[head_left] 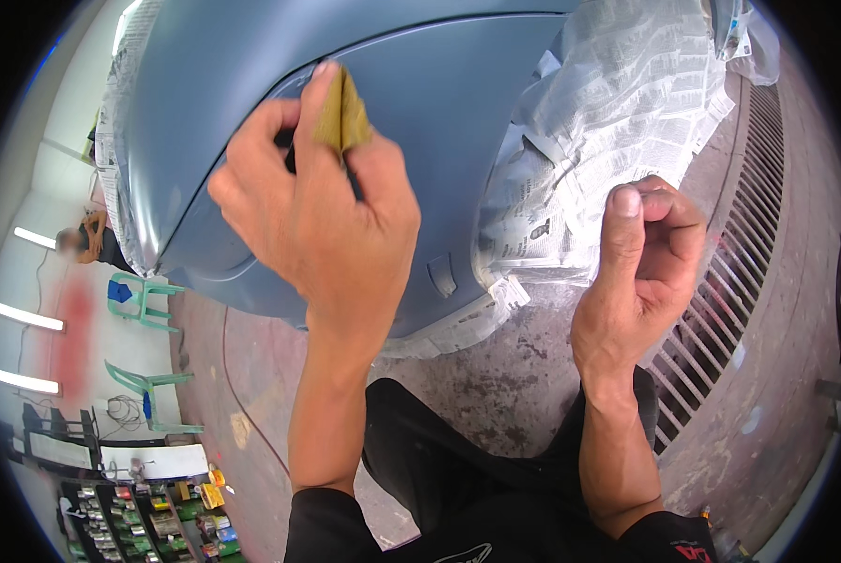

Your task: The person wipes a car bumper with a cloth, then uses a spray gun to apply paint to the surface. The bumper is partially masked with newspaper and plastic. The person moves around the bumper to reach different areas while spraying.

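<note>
My left hand point(331, 202) grips a folded piece of yellow-brown sandpaper point(343, 113) between thumb and fingers. It is at the curved seam between two grey car body panels point(430, 122); whether the sandpaper touches the surface, I cannot tell. Lower down on the panel is a small rectangular outline point(441, 275). My right hand point(641, 253) is raised in front of the masking newspaper point(580, 159), palm turned inward. Its thumb and curled fingers come together in a pinch, and anything between them is too small to make out.
A grated floor drain point(721, 300) runs along the right. Green plastic chairs point(148, 302) stand on the left, near another person point(97, 239). Shelves of cans and bottles point(148, 516) fill the lower left. More newspaper edges the car at far left.
</note>
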`<state>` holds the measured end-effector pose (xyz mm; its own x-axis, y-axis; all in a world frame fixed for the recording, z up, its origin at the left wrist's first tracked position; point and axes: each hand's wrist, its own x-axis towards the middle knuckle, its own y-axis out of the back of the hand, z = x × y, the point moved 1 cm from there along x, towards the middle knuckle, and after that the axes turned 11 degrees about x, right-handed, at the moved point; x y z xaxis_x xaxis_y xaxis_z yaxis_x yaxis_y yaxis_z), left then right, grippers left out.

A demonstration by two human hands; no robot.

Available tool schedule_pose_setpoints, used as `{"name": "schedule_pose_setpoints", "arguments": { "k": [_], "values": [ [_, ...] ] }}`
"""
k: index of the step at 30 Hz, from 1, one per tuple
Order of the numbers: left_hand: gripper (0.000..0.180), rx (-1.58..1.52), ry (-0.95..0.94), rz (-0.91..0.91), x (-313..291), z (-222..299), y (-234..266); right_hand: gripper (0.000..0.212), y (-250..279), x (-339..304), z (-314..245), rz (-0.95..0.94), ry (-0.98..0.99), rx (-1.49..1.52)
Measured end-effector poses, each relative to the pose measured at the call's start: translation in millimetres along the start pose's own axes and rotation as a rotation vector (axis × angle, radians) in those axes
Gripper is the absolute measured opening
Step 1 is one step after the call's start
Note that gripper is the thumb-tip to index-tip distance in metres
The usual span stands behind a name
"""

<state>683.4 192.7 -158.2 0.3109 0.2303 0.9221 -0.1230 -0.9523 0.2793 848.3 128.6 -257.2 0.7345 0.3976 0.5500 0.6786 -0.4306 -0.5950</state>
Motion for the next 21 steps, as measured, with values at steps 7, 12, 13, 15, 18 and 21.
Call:
{"name": "schedule_pose_setpoints", "arguments": {
  "k": [7,12,13,15,18,21],
  "values": [
    [0.049,0.015,-0.052,0.033,-4.2,-12.3,-4.1,0.017,-6.3,-2.7,-5.7,-0.004,-0.035,0.027],
    [0.053,-0.111,-0.057,-0.123,-73.5,-33.8,51.2,0.013,0.4,0.4,-4.9,-0.016,-0.064,0.014],
    [0.049,-0.177,-0.086,-0.134,-78.3,-27.7,59.6,0.013,3.7,4.5,-4.7,0.006,-0.070,0.024],
    [0.043,-0.298,-0.155,-0.110,-78.0,-13.2,56.7,0.014,5.2,6.1,-2.4,0.036,-0.103,-0.002],
    [0.040,-0.450,-0.245,-0.013,-62.7,5.7,48.3,0.015,-0.4,-0.1,-3.8,0.082,-0.201,-0.052],
    [0.039,-0.701,-0.237,0.007,-44.5,32.5,45.5,0.015,-5.2,-4.8,-4.7,0.137,-0.291,-0.113]
  ]
}}
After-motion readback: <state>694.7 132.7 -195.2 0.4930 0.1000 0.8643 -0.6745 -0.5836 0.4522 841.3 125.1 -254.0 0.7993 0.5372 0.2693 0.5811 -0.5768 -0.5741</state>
